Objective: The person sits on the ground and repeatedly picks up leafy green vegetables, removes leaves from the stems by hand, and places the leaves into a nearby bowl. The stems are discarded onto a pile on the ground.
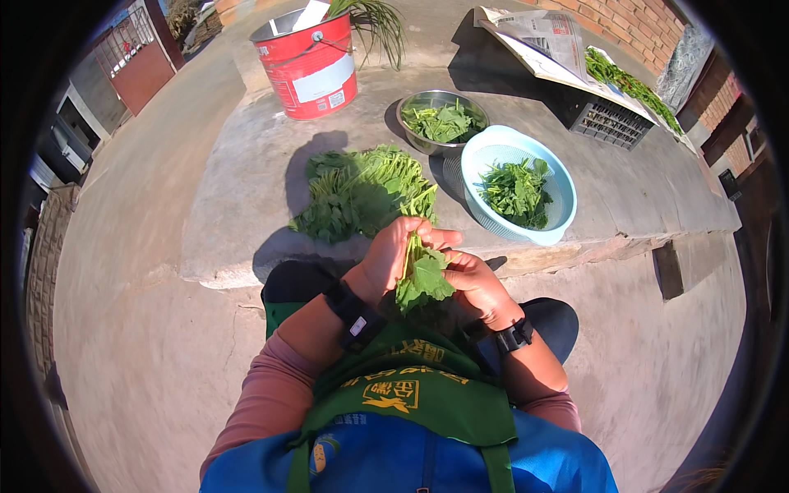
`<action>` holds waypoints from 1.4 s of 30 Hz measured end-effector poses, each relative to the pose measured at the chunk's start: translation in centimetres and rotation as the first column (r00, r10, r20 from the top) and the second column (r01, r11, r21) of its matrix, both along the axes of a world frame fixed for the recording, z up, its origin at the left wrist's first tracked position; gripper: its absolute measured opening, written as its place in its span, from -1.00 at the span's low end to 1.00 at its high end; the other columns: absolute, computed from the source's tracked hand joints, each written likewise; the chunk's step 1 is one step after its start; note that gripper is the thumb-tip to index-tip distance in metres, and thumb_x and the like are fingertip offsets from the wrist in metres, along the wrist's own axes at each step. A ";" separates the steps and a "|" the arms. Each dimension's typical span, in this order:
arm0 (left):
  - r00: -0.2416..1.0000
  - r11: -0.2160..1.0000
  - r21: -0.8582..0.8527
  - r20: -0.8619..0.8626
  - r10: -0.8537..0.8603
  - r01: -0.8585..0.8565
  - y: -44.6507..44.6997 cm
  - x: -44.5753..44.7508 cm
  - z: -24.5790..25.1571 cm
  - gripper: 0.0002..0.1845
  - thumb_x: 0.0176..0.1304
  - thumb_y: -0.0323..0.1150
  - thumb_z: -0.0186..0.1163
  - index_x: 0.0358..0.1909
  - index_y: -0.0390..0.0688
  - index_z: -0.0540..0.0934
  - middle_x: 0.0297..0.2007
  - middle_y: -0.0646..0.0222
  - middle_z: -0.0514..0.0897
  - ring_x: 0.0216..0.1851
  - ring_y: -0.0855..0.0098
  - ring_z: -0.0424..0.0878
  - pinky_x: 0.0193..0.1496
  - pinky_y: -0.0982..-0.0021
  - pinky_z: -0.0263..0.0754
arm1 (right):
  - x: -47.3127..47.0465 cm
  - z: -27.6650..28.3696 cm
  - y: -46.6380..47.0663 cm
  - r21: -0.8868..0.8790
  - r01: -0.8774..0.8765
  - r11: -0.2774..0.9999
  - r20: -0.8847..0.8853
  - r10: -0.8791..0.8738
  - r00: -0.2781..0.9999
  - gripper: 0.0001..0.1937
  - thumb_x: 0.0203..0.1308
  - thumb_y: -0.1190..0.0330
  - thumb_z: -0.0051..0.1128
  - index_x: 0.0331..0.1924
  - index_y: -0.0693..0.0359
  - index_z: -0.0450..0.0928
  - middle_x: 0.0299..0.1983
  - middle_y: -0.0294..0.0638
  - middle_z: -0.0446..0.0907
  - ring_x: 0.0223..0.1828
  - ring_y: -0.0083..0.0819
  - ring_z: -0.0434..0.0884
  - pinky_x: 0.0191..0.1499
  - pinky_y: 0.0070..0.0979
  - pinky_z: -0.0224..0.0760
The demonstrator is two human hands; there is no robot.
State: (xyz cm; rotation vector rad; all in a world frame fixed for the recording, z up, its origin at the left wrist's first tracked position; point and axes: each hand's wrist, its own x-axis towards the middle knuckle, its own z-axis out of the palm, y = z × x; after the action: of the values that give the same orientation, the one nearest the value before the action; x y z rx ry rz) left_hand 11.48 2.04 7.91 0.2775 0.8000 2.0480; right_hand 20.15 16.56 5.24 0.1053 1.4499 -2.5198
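Note:
A small bunch of leafy greens (426,277) hangs leaves-down above my lap, its stems up. My left hand (388,252) is closed around the stems. At the right side of the bunch, the fingers of my right hand (478,280) pinch a leaf or stem edge; the exact spot is partly hidden. Just beyond my hands a large pile of the same greens (370,191) lies on the concrete ledge (240,179), partly in my shadow. A light blue plastic colander (558,185) to the right holds cut greens, and behind it a steel bowl (425,145) holds more.
A red metal bucket (308,74) with long green leaves over its rim stands at the back left. Back right, a board with newspaper (542,43) and greens rests on a black plastic crate (610,123). The ledge's front edge (585,256) runs before my knees.

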 end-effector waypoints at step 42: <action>0.823 0.946 -0.301 -0.563 -0.076 -0.118 -1.0 4.8 -0.9 -0.80 0.29 -0.36 0.04 -0.29 -0.30 0.56 -0.52 0.48 0.53 -0.50 0.62 0.45 -0.46 0.56 0.34 | 4.1 1.6 0.5 0.070 -0.015 0.997 0.018 0.014 1.000 -0.84 0.24 0.38 -0.03 -0.27 0.31 0.51 -0.53 -0.35 0.49 -0.51 -0.64 0.39 -0.43 -0.70 0.22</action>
State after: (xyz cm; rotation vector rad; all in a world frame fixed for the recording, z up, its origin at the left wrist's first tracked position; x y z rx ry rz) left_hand 16.30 1.05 6.99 0.7168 1.4962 1.8200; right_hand 24.23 17.02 6.80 0.1276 1.5266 -2.4513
